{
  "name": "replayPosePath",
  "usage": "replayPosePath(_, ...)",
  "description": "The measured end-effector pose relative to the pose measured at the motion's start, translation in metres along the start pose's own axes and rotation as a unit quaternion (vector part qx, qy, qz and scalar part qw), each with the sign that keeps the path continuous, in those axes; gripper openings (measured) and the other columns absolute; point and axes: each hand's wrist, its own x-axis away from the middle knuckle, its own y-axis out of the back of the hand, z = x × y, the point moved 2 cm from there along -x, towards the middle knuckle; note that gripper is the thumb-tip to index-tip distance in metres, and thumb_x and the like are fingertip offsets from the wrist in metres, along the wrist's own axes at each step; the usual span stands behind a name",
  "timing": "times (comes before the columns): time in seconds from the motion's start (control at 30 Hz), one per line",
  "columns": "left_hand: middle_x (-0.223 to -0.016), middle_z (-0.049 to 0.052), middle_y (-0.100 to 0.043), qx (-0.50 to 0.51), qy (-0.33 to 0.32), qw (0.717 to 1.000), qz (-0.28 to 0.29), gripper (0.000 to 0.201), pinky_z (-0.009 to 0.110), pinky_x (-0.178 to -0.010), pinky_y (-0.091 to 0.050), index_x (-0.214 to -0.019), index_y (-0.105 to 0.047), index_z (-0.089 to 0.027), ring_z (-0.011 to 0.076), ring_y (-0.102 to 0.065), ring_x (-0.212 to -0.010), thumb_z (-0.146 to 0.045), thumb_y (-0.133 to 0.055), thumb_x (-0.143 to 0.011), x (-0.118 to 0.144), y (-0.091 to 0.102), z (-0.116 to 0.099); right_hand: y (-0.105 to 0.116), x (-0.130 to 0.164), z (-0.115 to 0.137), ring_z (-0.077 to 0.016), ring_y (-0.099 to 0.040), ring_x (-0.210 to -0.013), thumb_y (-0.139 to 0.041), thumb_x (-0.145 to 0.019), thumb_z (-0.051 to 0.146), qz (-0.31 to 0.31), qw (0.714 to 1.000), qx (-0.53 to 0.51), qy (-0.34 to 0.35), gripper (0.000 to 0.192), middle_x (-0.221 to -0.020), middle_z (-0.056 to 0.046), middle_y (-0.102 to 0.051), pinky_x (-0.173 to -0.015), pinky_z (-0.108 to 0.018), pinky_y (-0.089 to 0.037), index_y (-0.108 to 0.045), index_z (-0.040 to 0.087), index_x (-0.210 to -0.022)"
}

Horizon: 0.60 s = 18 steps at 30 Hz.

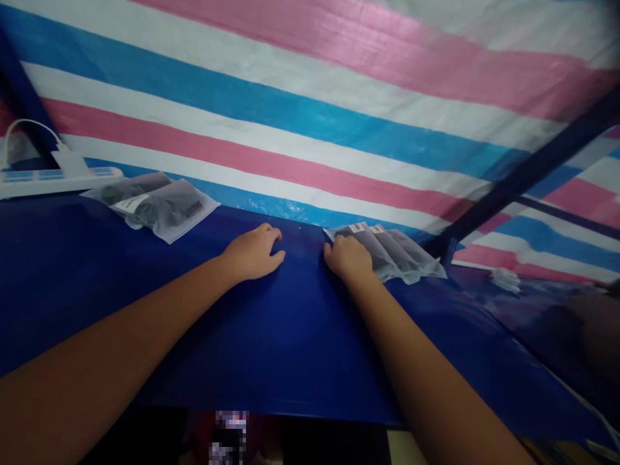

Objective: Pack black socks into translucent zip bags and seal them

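Striped pink, white and blue tarpaulin point(310, 97) hangs behind the dark blue table point(271, 336) where your arms reach forward. Your right hand point(349, 259) rests on the near left end of a stack of translucent grey bags point(394, 253), which fans out to the right of your knuckles against the foot of the tarpaulin; its fingers point(334, 248) curl down onto the bags' left edge, though whether they pinch it you cannot tell from here. Your left hand point(252, 253) lies palm down on the bare table just beside the right one, fingers loosely bent and holding nothing. Well apart to the far left lies a second pile of bags point(155, 205), next to a white power strip point(53, 177).
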Motion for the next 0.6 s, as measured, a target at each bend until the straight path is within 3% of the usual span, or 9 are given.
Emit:
replayPosePath(0.13,-0.126,0.007,-0.066,0.005,0.000,1.000,-0.020,0.038,0.040,-0.087,-0.053,-0.120,-0.062,-0.022,0.0249,-0.066,-0.101,-0.044,-0.052,-0.092,-0.003,0.001,-0.001,0.003,0.006,0.005,-0.0361,-0.067,-0.104,-0.045,-0.098,0.046,-0.034,0.999,0.006,0.002,0.048,-0.118,-0.024,-0.065,-0.083,-0.044,-0.052,-0.062,0.008,-0.121)
replayPosePath(0.23,-0.118,0.006,-0.069,-0.019,-0.012,0.999,-0.048,0.031,0.039,-0.089,-0.052,-0.112,-0.066,-0.023,0.0249,-0.065,-0.103,-0.041,-0.052,-0.092,-0.010,0.016,0.011,0.004,0.008,0.006,-0.0346,-0.067,-0.101,-0.043,-0.099,0.045,-0.075,0.997,0.004,0.031,0.046,-0.117,-0.022,-0.065,-0.079,-0.041,-0.050,-0.061,0.009,-0.122)
replayPosePath(0.3,-0.117,0.008,-0.068,-0.071,-0.002,0.993,-0.099,0.026,0.040,-0.095,-0.050,-0.105,-0.068,-0.022,0.0262,-0.061,-0.110,-0.039,-0.052,-0.093,-0.014,0.037,0.032,0.004,0.009,0.006,-0.0335,-0.067,-0.100,-0.041,-0.100,0.044,-0.082,0.995,-0.002,0.055,0.045,-0.116,-0.020,-0.066,-0.078,-0.040,-0.050,-0.063,0.011,-0.122)
replayPosePath(0.43,-0.132,0.014,-0.058,-0.188,0.148,0.934,-0.264,0.033,0.053,-0.107,-0.041,-0.114,-0.063,-0.014,0.0336,-0.048,-0.127,-0.035,-0.045,-0.097,-0.006,0.087,0.094,0.001,0.008,0.004,-0.0327,-0.068,-0.095,-0.041,-0.100,0.041,-0.041,0.997,0.001,0.069,0.041,-0.110,-0.018,-0.067,-0.074,-0.040,-0.049,-0.069,0.014,-0.112)
replayPosePath(0.5,-0.141,0.019,-0.051,-0.194,0.254,0.914,-0.249,0.041,0.063,-0.106,-0.039,-0.124,-0.059,-0.010,0.0399,-0.044,-0.131,-0.038,-0.045,-0.097,0.001,0.097,0.123,0.002,0.010,0.005,-0.0322,-0.068,-0.094,-0.042,-0.100,0.039,-0.058,0.995,0.002,0.076,0.039,-0.111,-0.017,-0.067,-0.072,-0.039,-0.049,-0.070,0.014,-0.111)
replayPosePath(0.6,-0.146,0.026,-0.047,-0.179,0.348,0.911,-0.127,0.070,0.068,-0.106,-0.035,-0.142,-0.043,-0.003,0.0463,-0.042,-0.133,-0.053,-0.048,-0.093,0.004,0.090,0.148,0.006,0.013,0.010,-0.0316,-0.068,-0.095,-0.041,-0.100,0.039,-0.094,0.991,-0.006,0.093,0.039,-0.114,-0.017,-0.066,-0.072,-0.039,-0.049,-0.068,0.014,-0.113)
